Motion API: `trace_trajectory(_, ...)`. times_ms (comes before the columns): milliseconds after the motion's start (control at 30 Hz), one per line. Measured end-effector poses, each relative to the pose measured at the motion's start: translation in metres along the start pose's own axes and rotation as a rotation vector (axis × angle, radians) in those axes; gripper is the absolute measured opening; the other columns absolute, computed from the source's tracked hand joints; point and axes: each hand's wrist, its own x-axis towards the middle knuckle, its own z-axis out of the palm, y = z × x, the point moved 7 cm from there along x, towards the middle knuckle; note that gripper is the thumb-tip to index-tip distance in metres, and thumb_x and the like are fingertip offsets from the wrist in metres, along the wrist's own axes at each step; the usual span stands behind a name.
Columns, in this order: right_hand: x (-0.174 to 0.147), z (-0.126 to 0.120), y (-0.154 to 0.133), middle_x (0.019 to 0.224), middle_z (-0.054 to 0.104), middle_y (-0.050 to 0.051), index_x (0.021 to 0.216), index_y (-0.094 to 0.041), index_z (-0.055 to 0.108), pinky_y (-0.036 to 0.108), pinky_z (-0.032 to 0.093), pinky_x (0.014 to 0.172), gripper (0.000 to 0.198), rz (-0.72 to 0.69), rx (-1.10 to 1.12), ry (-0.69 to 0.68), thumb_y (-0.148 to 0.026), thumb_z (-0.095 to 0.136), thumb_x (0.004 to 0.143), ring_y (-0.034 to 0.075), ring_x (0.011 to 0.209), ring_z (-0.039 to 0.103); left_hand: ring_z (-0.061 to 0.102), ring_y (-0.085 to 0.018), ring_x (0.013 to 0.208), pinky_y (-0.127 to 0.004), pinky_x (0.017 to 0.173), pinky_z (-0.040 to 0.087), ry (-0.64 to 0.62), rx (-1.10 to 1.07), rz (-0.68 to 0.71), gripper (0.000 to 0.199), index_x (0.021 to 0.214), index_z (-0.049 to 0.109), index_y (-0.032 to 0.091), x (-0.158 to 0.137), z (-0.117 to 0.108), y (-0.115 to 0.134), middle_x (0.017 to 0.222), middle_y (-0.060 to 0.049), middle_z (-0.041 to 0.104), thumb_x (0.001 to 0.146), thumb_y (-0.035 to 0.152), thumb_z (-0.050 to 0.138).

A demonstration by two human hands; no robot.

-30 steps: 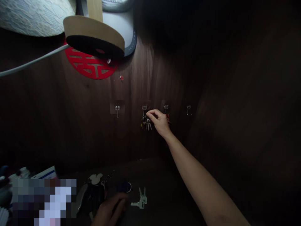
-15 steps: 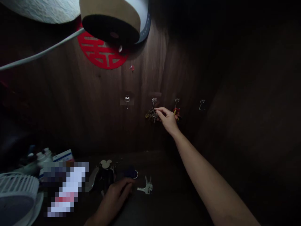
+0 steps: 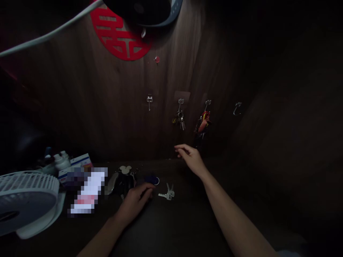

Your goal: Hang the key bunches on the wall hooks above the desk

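Note:
My right hand (image 3: 190,158) is in the air below the hooks. Its thumb and fingers are a little apart with nothing between them. Above it, a bunch of keys (image 3: 181,120) hangs from a metal hook (image 3: 181,101). On the dark tabletop rests my left hand (image 3: 137,199), palm down, fingers loosely stretched, with a blue key tag (image 3: 151,179) on a ring just beyond its fingertips. To the right of that hand lies a small set of loose keys (image 3: 168,193). A dark key bundle (image 3: 124,182) with a mouse-head-shaped charm (image 3: 125,170) is behind my left hand.
A second hook carries a red and yellow keychain bunch (image 3: 204,123). Bare hooks are on the left (image 3: 149,100) and right (image 3: 238,107). A white fan (image 3: 29,200), white bottles (image 3: 61,161) and boxes (image 3: 81,161) stand at left. A cable (image 3: 50,34) crosses the upper left.
My right hand has let go of the hanging keys and come down from the hook. My left hand stays on the table. The view has tilted down a little.

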Motion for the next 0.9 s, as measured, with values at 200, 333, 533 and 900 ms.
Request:
trace_trajectory(200, -0.047, 0.019, 0.023, 0.083, 0.07, 0.003, 0.09, -0.02, 0.069, 0.027, 0.048, 0.067, 0.019, 0.139, -0.043, -0.14, -0.029, 0.053, 0.082, 0.015, 0.073, 0.064, 0.063, -0.013, 0.059, -0.021, 0.061, 0.05, -0.022, 0.01, 0.002, 0.023, 0.096, 0.066, 0.027, -0.001, 0.003, -0.003, 0.068, 0.004, 0.067, 0.087, 0.036, 0.047)
trace_trajectory(333, -0.072, 0.027, 0.028, 0.089, 0.069, 0.002, 0.087, -0.022, 0.069, 0.029, 0.046, 0.075, 0.014, 0.168, -0.154, -0.297, -0.025, 0.058, 0.08, 0.017, 0.084, 0.063, 0.063, -0.012, 0.059, -0.021, 0.06, 0.049, -0.025, 0.042, 0.012, 0.023, 0.097, 0.065, 0.027, -0.001, 0.003, -0.002, 0.069, 0.004, 0.066, 0.087, 0.034, 0.046)
trace_trajectory(533, -0.102, 0.043, 0.023, 0.096, 0.061, 0.001, 0.089, -0.025, 0.069, 0.029, 0.043, 0.081, 0.019, 0.096, -0.31, -0.563, -0.022, 0.07, 0.07, 0.018, 0.093, 0.057, 0.064, -0.014, 0.062, -0.023, 0.06, 0.05, -0.032, 0.054, -0.002, 0.024, 0.098, 0.064, 0.026, -0.003, 0.003, -0.004, 0.071, 0.003, 0.067, 0.087, 0.036, 0.045)
trace_trajectory(900, -0.102, 0.049, 0.017, 0.089, 0.063, 0.002, 0.082, -0.022, 0.067, 0.025, 0.043, 0.075, 0.014, 0.079, -0.336, -0.386, -0.019, 0.054, 0.084, 0.014, 0.082, 0.059, 0.065, -0.013, 0.061, -0.024, 0.063, 0.052, 0.005, 0.072, 0.027, 0.024, 0.098, 0.064, 0.026, -0.006, 0.001, 0.0, 0.071, 0.004, 0.067, 0.088, 0.036, 0.044)
